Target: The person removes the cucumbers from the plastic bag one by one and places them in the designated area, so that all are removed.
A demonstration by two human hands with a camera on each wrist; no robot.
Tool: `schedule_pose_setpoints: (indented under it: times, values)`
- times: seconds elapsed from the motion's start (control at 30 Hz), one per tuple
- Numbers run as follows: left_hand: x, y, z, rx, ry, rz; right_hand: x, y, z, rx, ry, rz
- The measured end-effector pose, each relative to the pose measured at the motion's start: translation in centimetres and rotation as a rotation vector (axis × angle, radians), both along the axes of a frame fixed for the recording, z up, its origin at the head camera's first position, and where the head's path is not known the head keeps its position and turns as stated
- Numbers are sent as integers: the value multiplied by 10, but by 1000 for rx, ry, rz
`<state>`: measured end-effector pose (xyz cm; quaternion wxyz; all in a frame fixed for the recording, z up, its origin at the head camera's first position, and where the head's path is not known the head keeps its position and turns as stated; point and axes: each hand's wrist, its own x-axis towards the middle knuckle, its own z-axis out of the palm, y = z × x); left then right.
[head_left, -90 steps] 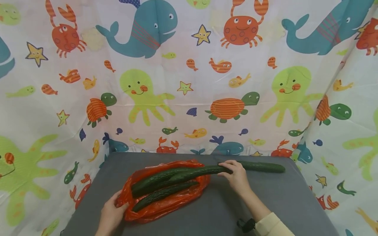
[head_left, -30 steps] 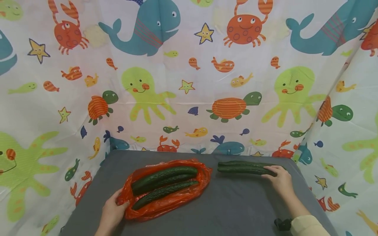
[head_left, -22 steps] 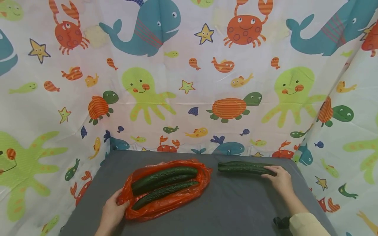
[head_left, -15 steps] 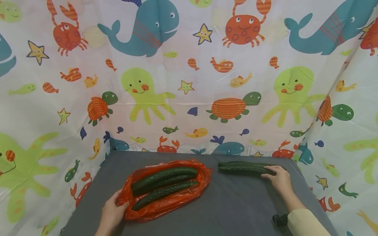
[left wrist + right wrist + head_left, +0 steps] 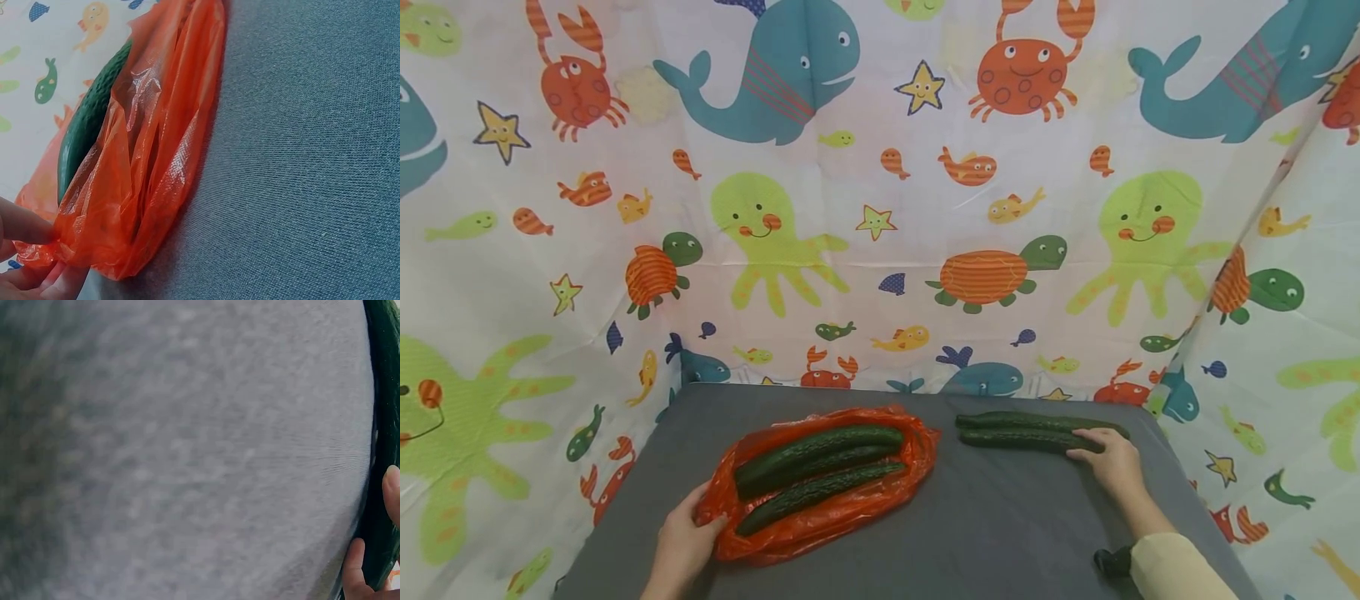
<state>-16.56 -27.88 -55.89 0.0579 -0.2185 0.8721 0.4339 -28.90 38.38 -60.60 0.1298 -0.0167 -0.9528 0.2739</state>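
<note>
The front cucumber (image 5: 1015,439) lies on the grey table (image 5: 985,517) beside the rear cucumber (image 5: 1022,418), its long axis going left to right. It is dark green, slim. The right hand (image 5: 1112,458) grips its right end; the left hand (image 5: 687,533) pinches the red bag (image 5: 820,533).

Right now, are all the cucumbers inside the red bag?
No, two cucumbers are outside the red bag, side by side to its right in the head view.
</note>
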Motion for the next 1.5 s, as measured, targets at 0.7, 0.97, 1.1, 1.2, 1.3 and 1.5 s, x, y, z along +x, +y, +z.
schedule_pose_setpoints:
  times: [0.7, 0.97, 1.1, 1.2, 1.3, 1.5]
  values:
    - [2, 1, -2, -15, 6, -12, 5, -5, 3, 9, 67, -54]
    - [2, -2, -2, -9, 5, -30, 9, -13, 22, -32, 89, -66]
    - [1, -2, -2, 0, 5, -27, 12, -25, 34, -70, 78, -55]
    - [1, -2, -1, 5, 2, -14, 14, -38, 42, -108, 64, -32]
    - [1, -3, -1, 11, 3, -5, 17, -51, 49, -141, 57, -2]
    - [3, -4, 2, 27, 1, -8, 19, -76, 64, -179, 56, 35]
